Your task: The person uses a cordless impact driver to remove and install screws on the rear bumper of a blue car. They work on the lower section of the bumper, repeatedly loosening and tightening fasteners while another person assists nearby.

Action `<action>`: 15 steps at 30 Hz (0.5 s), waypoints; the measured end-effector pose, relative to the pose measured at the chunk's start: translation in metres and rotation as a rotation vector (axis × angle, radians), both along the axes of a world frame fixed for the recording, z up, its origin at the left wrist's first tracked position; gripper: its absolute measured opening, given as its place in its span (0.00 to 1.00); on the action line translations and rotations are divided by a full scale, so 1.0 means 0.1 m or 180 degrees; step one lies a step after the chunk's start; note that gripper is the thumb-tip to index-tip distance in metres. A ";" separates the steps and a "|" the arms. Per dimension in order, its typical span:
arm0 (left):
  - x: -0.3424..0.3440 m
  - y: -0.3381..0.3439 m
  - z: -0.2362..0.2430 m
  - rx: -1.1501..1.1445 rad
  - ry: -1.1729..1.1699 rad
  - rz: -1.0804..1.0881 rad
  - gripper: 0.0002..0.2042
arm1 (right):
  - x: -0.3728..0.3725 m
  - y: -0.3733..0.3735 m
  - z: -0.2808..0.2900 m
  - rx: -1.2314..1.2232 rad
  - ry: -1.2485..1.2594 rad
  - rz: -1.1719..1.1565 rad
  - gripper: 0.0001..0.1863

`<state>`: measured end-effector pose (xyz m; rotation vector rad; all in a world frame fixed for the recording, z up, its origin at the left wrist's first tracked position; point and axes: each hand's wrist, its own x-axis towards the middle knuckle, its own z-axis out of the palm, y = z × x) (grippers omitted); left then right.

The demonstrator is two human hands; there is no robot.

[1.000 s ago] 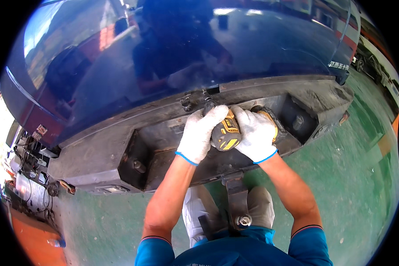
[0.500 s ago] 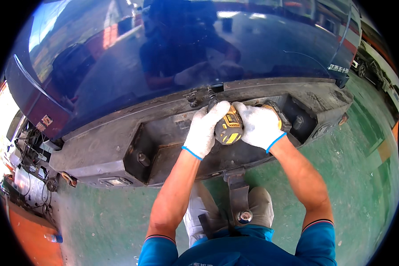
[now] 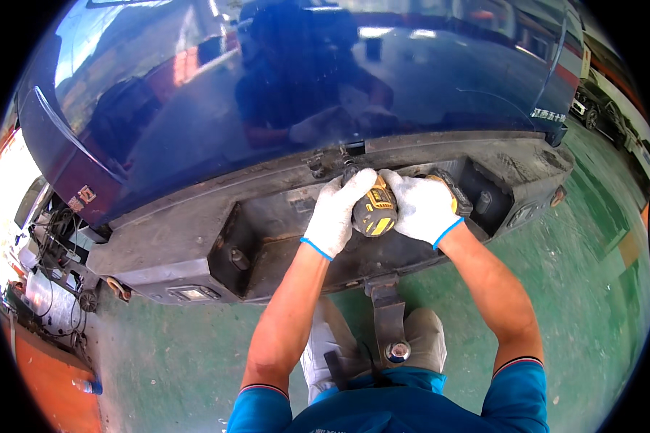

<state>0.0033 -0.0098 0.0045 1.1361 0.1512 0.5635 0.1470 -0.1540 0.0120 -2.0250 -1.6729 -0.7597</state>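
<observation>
A yellow-and-black cordless impact wrench (image 3: 375,207) is held between my two white-gloved hands. On its left side, my left hand (image 3: 339,214) is closed round the front part of the body. My right hand (image 3: 419,207) wraps the grip, with the black-and-yellow battery (image 3: 453,193) showing beyond it. The tool's front end points away from me, at the upper edge of a dark metal bumper (image 3: 159,249). A small bracket with a bolt (image 3: 315,164) sits just left of that front end. My fingertips are mostly hidden.
Behind the bumper rises a glossy dark blue vehicle panel (image 3: 325,79). A tow hitch with a ball (image 3: 397,351) sticks out toward my legs. Equipment and cables (image 3: 58,267) stand at left beside an orange surface (image 3: 50,382). A parked car (image 3: 596,108) stands far right on the green floor (image 3: 542,289).
Both hands keep their hold on the impact wrench, which has shifted very slightly. The whole view has tilted a little. Nothing has been let go.
</observation>
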 end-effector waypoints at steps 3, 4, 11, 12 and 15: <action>-0.01 0.01 0.00 0.0061 0.0068 -0.0029 0.32 | 0.02 0.00 -0.02 0.0014 -0.0025 -0.0004 0.18; -0.01 0.01 0.00 0.0063 0.0079 -0.0015 0.32 | 0.04 0.01 -0.05 -0.0028 -0.0044 -0.0040 0.17; -0.03 -0.01 0.00 0.0221 0.0174 0.0119 0.34 | 0.06 0.02 -0.15 0.0077 0.0082 0.0032 0.20; -0.04 -0.01 0.00 0.0256 0.0201 0.0158 0.35 | 0.05 0.02 -0.15 0.0139 0.0099 0.0051 0.23; -0.07 -0.06 0.01 0.0641 0.0301 0.0652 0.40 | 0.02 0.01 -0.14 0.0170 0.0073 0.0019 0.32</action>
